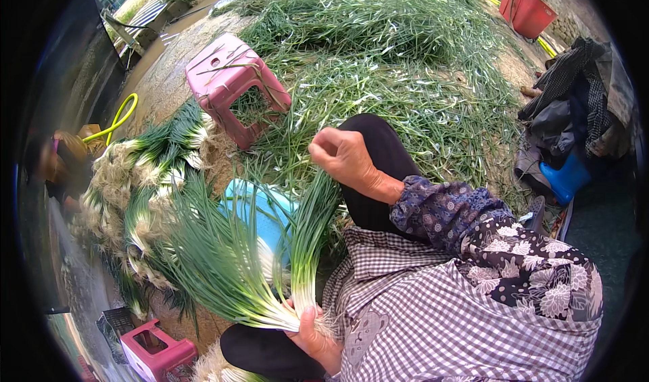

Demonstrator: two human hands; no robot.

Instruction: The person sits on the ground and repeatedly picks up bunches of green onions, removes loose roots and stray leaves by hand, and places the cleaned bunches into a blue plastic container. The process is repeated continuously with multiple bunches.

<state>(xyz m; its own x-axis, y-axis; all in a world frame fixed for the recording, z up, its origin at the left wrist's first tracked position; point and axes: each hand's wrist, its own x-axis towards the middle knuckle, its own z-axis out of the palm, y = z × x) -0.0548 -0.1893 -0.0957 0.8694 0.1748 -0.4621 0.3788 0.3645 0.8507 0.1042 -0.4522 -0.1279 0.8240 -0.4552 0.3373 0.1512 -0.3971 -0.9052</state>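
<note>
My left hand (pixel 317 339) grips a bunch of scallions (pixel 299 285) by the white stems, just above the roots. Their green leaves fan apart into two sheaves, one to the left and one upright. Over the tips of the upright sheaf, my right hand (pixel 342 159) is raised with its fingers curled. Whether any leaf is pinched in it is hidden. Behind the leaves stands a light blue plastic stool (pixel 261 207), partly covered. Bundled scallions (pixel 147 179) lie piled on the ground to the left, roots showing.
A pink plastic stool (pixel 223 62) carries leaf scraps. Loose green leaves (pixel 365 27) cover the ground beyond. A dark red stool (pixel 157 351) is at lower left, and more scallions (pixel 223 364) lie by my knee. To the right are blue footwear (pixel 565 176), clothing (pixel 573 93) and a red bin (pixel 527 9).
</note>
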